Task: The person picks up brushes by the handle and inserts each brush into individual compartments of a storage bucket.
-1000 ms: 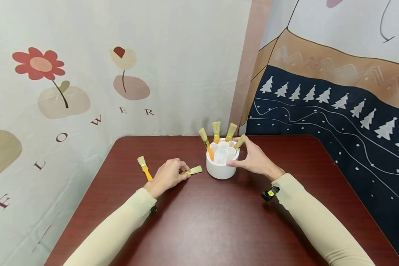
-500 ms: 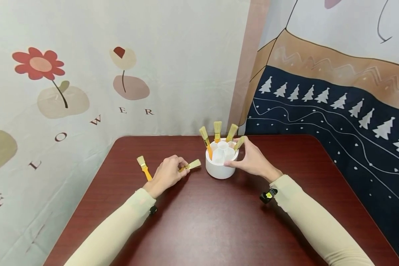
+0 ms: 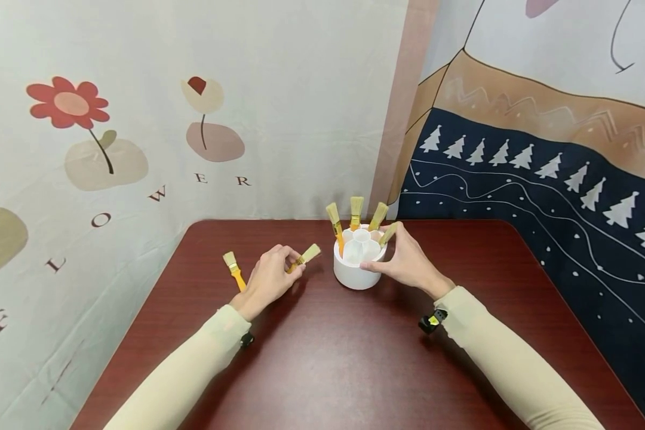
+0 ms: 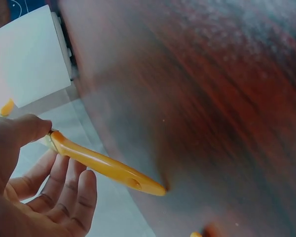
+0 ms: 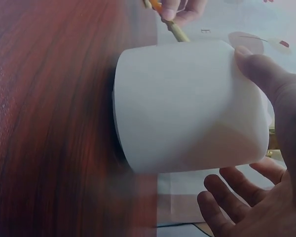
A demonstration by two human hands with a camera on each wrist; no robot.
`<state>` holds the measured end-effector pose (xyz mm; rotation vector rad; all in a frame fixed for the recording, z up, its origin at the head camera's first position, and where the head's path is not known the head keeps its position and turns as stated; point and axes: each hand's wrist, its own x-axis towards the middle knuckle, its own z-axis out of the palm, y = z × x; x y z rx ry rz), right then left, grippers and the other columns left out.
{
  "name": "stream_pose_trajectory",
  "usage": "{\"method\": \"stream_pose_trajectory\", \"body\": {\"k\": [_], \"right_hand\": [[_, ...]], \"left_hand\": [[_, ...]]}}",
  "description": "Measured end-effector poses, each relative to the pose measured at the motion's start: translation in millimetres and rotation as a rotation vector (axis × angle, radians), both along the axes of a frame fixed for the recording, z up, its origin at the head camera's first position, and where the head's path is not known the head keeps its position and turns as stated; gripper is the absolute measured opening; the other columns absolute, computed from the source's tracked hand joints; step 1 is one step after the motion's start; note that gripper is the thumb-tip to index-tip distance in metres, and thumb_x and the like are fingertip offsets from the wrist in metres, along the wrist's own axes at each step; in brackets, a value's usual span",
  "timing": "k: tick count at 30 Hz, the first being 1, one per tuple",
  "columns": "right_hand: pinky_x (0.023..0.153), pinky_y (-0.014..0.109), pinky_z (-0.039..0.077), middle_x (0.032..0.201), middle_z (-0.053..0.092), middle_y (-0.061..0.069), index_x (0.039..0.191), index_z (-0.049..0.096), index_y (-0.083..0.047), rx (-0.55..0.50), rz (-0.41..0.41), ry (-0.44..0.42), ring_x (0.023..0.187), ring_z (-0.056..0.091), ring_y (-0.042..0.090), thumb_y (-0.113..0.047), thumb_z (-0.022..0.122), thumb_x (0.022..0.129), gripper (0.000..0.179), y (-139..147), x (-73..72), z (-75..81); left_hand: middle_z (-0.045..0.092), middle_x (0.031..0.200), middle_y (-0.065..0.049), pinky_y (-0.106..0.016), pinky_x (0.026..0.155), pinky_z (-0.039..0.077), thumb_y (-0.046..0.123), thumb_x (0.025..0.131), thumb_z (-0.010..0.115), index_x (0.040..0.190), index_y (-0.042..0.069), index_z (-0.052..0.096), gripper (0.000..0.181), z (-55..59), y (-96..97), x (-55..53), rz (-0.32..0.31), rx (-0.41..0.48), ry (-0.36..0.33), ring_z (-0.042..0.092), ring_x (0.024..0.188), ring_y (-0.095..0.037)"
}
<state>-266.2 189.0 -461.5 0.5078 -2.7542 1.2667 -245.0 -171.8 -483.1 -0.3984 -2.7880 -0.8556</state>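
My left hand pinches a paintbrush with a yellow handle and pale bristles. In the head view its bristles point up and right, toward a round white brush holder. The left wrist view shows thumb and fingertips near the ferrule, the handle slanting away. My right hand grips the holder at its right side, thumb at the front rim and other fingers toward the back, partly hidden. Several brushes stand bristles up around the holder's compartments, among them a left paintbrush and a back paintbrush.
Another yellow-handled paintbrush lies on the dark red-brown table, left of my left hand, its lower end hidden behind the hand. Printed cloths hang behind the table, a pale flower cloth and a navy tree cloth at right.
The left hand has raised the paintbrush from low near the table, and its bristle end has tilted upward. The right hand stays at the holder.
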Motion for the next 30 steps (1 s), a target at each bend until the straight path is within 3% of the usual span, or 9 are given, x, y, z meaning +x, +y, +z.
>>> {"method": "stream_pose_trajectory", "body": {"k": [11, 19, 30], "right_hand": [[0.116, 0.058, 0.058, 0.151, 0.061, 0.015, 0.14, 0.049, -0.011, 0.014, -0.048, 0.006, 0.138, 0.064, 0.036, -0.052, 0.106, 0.083, 0.09, -6.4, 5.6, 2.2], [0.116, 0.057, 0.056, 0.148, 0.061, 0.015, 0.141, 0.05, -0.01, 0.012, -0.071, 0.016, 0.137, 0.064, 0.035, -0.053, 0.105, 0.083, 0.092, -9.8, 9.2, 1.5], [0.117, 0.056, 0.055, 0.148, 0.059, 0.015, 0.14, 0.049, -0.008, 0.024, -0.074, 0.016, 0.139, 0.064, 0.036, -0.053, 0.103, 0.084, 0.09, -12.4, 13.3, 4.2]], "left_hand": [[0.075, 0.111, -0.013, -0.04, 0.084, 0.061, 0.027, 0.103, 0.089, 0.118, 0.011, 0.079, 0.024, 5.7, 4.9, 0.5, 0.033, 0.063, 0.073, 0.075, 0.096, -0.028], [0.074, 0.107, -0.007, -0.037, 0.081, 0.058, 0.026, 0.101, 0.089, 0.117, 0.012, 0.078, 0.024, 10.9, 9.2, 3.1, 0.063, 0.091, 0.128, 0.073, 0.094, -0.025], [0.075, 0.107, -0.006, -0.035, 0.081, 0.06, 0.027, 0.102, 0.09, 0.119, 0.01, 0.078, 0.026, 16.7, 16.0, 7.4, 0.064, 0.134, 0.195, 0.074, 0.091, -0.022]]}}
